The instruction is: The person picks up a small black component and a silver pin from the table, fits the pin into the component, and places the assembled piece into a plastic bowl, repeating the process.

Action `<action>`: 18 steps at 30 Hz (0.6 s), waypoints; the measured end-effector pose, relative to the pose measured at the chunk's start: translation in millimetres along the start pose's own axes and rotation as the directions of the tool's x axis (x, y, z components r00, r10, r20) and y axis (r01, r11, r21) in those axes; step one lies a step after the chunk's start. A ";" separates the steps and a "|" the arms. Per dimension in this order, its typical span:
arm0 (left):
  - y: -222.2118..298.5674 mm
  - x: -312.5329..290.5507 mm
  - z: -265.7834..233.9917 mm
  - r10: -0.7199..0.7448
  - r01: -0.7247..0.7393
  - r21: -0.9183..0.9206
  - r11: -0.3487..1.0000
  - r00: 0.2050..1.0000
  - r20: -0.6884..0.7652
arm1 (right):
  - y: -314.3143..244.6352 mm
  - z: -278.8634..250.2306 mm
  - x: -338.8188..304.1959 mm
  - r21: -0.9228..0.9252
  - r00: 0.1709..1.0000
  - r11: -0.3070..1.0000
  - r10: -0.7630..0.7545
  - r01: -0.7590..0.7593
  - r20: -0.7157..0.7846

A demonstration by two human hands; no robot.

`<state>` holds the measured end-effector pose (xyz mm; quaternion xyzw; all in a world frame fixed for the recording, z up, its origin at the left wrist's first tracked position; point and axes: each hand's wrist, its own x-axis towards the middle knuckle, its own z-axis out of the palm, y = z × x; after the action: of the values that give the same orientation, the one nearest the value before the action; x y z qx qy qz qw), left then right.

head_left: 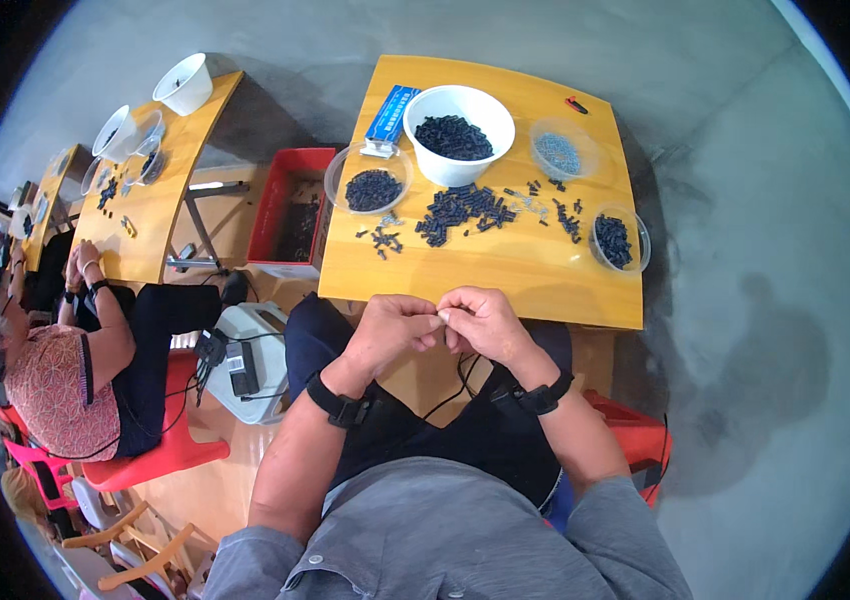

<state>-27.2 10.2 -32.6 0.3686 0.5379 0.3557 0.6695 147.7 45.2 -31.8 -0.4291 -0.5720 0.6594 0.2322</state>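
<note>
Just in front of the table's near edge, my left hand (392, 330) and my right hand (487, 325) meet fingertip to fingertip over my lap. Both are closed in a pinch, and whatever sits between the fingers is too small and covered to name. Beyond them on the wooden table (505, 275) lies a loose heap of small black parts (460, 212). Scattered black pieces (382, 241) lie left of it, and small silvery bits (535, 206) to its right. A large white bucket (458, 105) behind the heap holds many more black parts.
Clear tubs stand around the heap: one with black pieces (373, 190), one with silvery parts (557, 153), another with black parts (613, 242). A blue box (391, 115) and a red-black tool (576, 104) lie farther back. A red crate (290, 205) stands left; a person (70, 385) sits beyond.
</note>
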 end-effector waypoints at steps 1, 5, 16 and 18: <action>-2.1 1.9 -0.1 0.002 -0.002 -0.002 1.000 1.000 0.002 | 3.9 -1.0 1.2 0.013 1.000 1.000 0.005 -0.005 0.005; -11.1 8.2 0.9 -0.025 0.024 0.021 0.999 0.999 0.028 | 13.2 -15.9 7.9 0.031 0.999 0.999 -0.040 0.040 0.003; -20.2 4.7 4.9 -0.075 0.076 -0.018 0.997 0.996 0.055 | 31.0 -134.6 67.6 -0.778 0.810 0.627 -0.436 -0.039 -0.392; -20.6 5.3 4.8 -0.080 0.081 -0.017 0.997 0.995 0.060 | 27.1 -137.2 72.7 -0.823 0.845 0.567 -0.419 -0.042 -0.331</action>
<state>-20.0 4.5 -52.4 0.3506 0.5288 0.3223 0.7026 228.7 172.8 -76.3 -0.5731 -0.7714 0.1652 0.2220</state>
